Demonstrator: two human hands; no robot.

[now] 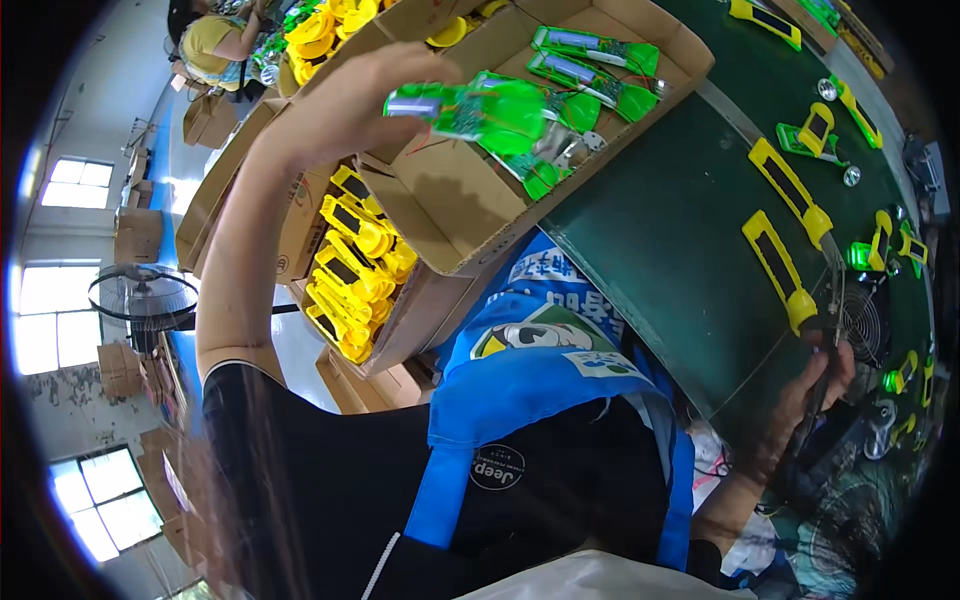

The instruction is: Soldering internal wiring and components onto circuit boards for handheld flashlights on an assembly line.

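Observation:
My left hand [370, 95] is raised over a shallow cardboard tray [430, 195], closed on a green lamp housing [500, 118] with a silvery-blue battery and thin red wires; motion blurs it slightly. Inside the tray lie several similar green housings [600, 48] with batteries and circuit boards. On the green worktable, my right hand [828, 378] is closed near the lower end of a yellow lamp frame [778, 268]. A dark shape lies at its fingertips, too unclear to name. Beside that frame is another yellow frame [792, 190] with a dark panel.
Below the tray, a carton of yellow lamp parts [355, 270] stands beside me. More yellow and green lamp parts [880, 240] are spread along the table's right side, near a small round fan [862, 320]. A person [215, 45] works at the upper left; a standing fan [145, 297] is behind.

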